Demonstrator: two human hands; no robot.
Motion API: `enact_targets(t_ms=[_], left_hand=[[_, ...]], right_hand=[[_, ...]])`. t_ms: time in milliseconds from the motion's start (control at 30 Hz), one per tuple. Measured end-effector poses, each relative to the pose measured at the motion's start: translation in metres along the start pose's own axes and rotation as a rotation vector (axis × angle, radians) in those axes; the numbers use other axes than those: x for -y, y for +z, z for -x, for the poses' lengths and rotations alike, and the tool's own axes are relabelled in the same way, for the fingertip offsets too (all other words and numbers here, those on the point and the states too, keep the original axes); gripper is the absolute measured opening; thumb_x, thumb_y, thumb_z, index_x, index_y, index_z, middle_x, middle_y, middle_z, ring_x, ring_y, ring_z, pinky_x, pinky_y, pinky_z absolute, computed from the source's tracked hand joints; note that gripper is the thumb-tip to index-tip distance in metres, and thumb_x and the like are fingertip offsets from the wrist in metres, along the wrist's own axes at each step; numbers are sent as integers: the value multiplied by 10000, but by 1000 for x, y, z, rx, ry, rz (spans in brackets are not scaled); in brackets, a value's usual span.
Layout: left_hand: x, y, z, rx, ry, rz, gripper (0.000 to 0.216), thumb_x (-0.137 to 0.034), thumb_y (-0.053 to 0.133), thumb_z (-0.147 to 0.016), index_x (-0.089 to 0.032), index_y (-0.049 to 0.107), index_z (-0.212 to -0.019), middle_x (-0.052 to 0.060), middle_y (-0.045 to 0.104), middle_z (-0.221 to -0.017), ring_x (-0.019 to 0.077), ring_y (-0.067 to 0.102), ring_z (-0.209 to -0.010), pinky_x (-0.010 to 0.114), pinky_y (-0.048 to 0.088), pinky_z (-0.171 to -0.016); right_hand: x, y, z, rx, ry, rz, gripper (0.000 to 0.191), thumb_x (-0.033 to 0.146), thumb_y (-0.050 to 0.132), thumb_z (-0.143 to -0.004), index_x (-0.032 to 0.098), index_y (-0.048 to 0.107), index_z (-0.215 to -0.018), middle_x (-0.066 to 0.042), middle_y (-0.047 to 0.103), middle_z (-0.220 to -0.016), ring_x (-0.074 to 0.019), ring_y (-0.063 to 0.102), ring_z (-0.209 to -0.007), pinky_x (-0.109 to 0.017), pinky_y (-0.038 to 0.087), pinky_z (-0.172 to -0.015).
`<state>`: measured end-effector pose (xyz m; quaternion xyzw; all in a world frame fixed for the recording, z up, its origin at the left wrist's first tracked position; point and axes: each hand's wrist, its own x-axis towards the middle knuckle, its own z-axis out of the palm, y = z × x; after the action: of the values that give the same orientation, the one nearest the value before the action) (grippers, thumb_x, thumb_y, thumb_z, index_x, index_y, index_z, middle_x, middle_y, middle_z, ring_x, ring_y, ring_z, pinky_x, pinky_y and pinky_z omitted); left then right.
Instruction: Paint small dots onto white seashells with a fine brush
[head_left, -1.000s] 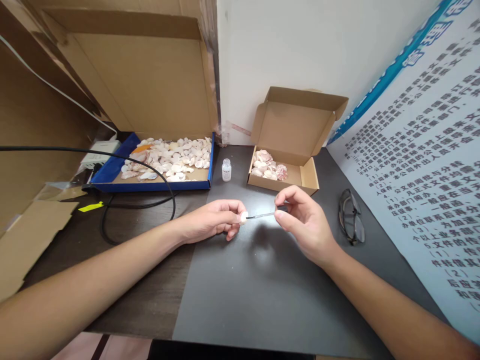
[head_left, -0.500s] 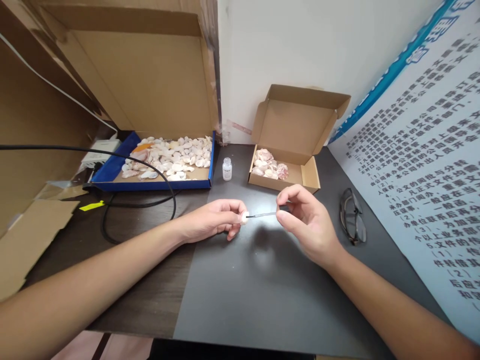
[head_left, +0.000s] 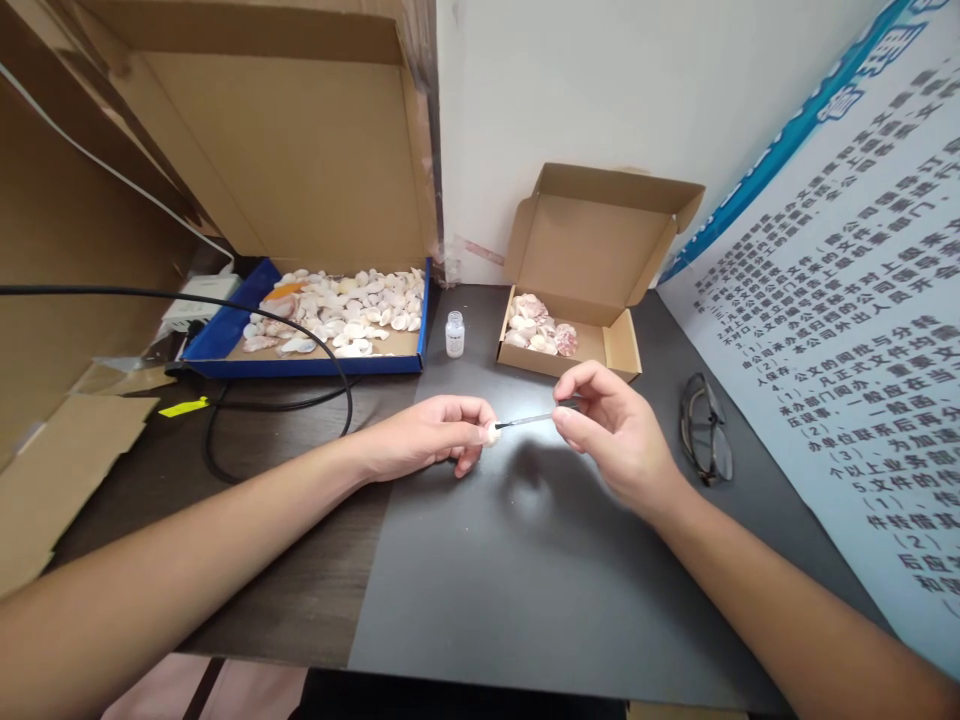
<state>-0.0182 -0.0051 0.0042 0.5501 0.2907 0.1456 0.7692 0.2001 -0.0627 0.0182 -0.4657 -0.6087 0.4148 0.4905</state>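
Note:
Between the thumb and fingers of my left hand [head_left: 431,437] is a small pale seashell [head_left: 492,434], partly hidden by the fingertips. My right hand [head_left: 619,435] pinches a thin brush [head_left: 531,418] by its handle. The brush's dark tip points left and touches the shell, or comes very close to it. Behind the hands stands a small open glass bottle [head_left: 454,335] with a white label. Farther back right, a small open cardboard box [head_left: 570,372] holds several shells [head_left: 529,310] in its left part.
At back left, a blue-edged box [head_left: 315,368] holds many pale shells [head_left: 352,300] under a raised lid. A black cable [head_left: 346,395] loops in front of it. Glasses [head_left: 705,430] lie on the right, near a printed poster [head_left: 847,300].
The brush's handle end has risen slightly, so it slants more against the shell. My right hand has shifted up a little; my left hand stays nearly still with the shell.

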Motion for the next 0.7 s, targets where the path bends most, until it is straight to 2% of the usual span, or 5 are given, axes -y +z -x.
enact_targets(t_ms=[100,233,367,700], left_hand=[[0,0,0,6,11,-2,274,-396,701,-808,-166,555,-830,-34,524,-613,97,473,-562,240,329,-575],[1,-1,0,17,24,-26,256,-382,693,-824,-165,559,-837,-34,527,-610,97,477,-567,238,327,-579],[2,-2,-1,19,27,-39,256,-382,688,-838,-165,553,-828,-35,528,-613,94,472,-564,238,335,-582],[2,-2,-1,18,16,-41,247,-381,692,-845,-165,571,-846,-39,525,-609,94,473,-565,235,346,-584]], right_hand=[[0,-2,-1,2,-23,83,136,217,662,-830,222,529,-857,51,450,-683,-98,409,-559,-244,346,-511],[1,-4,-1,14,-81,46,125,222,652,-843,230,530,-870,43,482,-705,-102,429,-576,-244,361,-518],[2,-3,1,17,-73,137,142,212,672,-828,227,533,-850,43,491,-703,-97,420,-556,-247,354,-504],[0,-2,3,5,-129,89,122,202,631,-832,242,519,-857,37,499,-706,-114,457,-568,-268,386,-514]])
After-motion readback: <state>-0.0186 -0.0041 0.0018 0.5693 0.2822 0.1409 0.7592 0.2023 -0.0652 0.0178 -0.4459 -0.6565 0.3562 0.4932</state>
